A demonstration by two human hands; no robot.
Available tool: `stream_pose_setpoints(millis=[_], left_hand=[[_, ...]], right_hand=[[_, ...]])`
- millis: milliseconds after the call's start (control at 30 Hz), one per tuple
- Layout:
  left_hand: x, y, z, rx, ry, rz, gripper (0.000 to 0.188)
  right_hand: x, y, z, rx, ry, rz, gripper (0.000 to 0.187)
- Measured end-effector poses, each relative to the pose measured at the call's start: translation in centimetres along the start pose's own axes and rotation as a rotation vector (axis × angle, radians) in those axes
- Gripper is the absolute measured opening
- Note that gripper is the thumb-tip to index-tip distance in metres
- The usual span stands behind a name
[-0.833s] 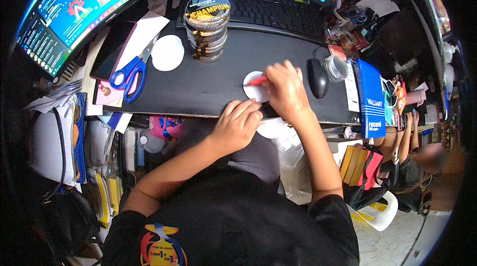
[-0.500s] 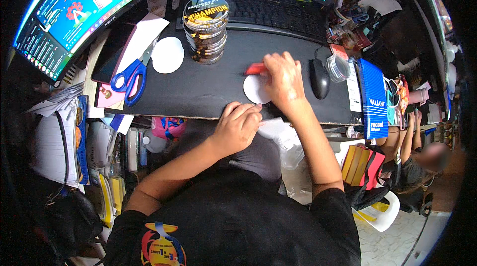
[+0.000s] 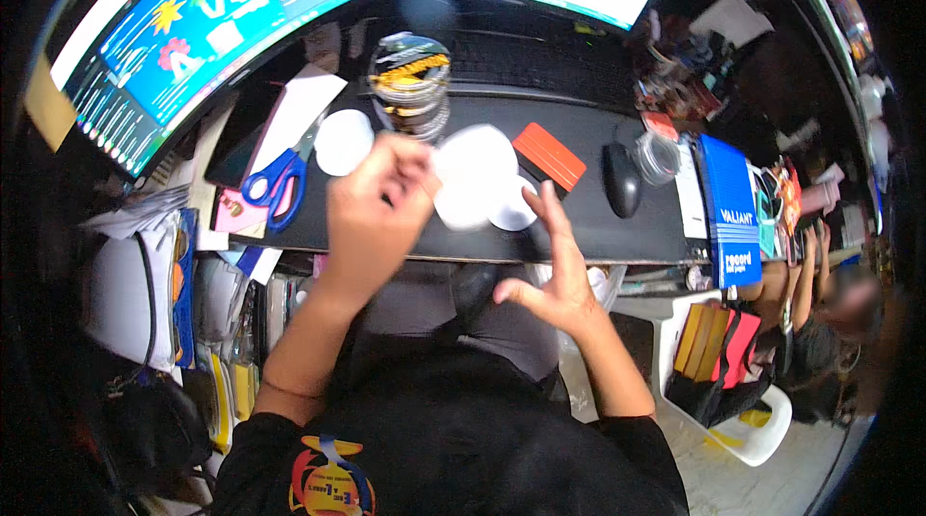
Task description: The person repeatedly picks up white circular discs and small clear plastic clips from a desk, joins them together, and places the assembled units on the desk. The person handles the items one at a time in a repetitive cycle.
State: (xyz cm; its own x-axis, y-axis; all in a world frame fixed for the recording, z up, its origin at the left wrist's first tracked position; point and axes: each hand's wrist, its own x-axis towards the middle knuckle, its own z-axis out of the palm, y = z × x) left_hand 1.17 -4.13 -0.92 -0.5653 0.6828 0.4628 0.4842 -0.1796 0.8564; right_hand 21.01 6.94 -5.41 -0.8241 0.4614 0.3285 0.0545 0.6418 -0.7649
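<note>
In the head view, the left hand (image 3: 374, 219) is slightly left of the middle of the frame, blurred. Its grip is clamped on the left edge of a white rounded piece (image 3: 475, 176), its fingers curled in; the thumb's exact place cannot be made out. The piece is near the centre of the frame, also blurred, and overlaps the left side of a small white disc (image 3: 513, 209) on the black bench (image 3: 617, 236).

The right hand (image 3: 559, 292) is just right of centre, below the disc. Its grip is apart and holds nothing: the thumb points left, and the fingers reach up past the disc's right edge. Whether a fingertip touches the disc cannot be told.

A red flat rectangular card (image 3: 550, 157) lies tilted on the bench, above and right of the disc. Further right are a black mouse (image 3: 622, 180) and a clear round stack (image 3: 658, 157), with a blue book (image 3: 728, 212) beyond them.

In the upper middle, a stack of discs with black and yellow faces (image 3: 410, 87) stands in front of a black keyboard (image 3: 540, 63). Left of the stack lie a larger white round piece (image 3: 342, 140) and blue-handled scissors (image 3: 301, 185). Two lit monitors (image 3: 193, 24) fill the frame's top. At the far right, another person's dark sleeve (image 3: 815, 352) shows.
</note>
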Motion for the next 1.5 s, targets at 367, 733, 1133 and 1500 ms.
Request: stream_pose_setpoints(millis=[367, 733, 1133, 1500], left_hand=[[-2.9, -4.0, 8.5, 0.609, -0.501, 0.443, 0.084], [-1.6, -1.2, 4.4, 0.308, -0.201, 0.428, 0.043], [11.4, -2.4, 0.1, 0.913, 0.155, -0.023, 0.052], [0.7, 1.3, 9.5, -0.398, -0.097, 0.046, 0.032]], right_hand=[[-13.1, 6.6, -0.7, -0.157, 1.049, 0.178, 0.015], [-9.5, 4.6, -6.3, -0.341, 0.686, 0.613, 0.025], [4.1, 14.7, -17.3, -0.838, 0.561, 0.619, 0.077], [3.9, 13.3, -16.5, -0.784, 0.661, 0.604, 0.086]])
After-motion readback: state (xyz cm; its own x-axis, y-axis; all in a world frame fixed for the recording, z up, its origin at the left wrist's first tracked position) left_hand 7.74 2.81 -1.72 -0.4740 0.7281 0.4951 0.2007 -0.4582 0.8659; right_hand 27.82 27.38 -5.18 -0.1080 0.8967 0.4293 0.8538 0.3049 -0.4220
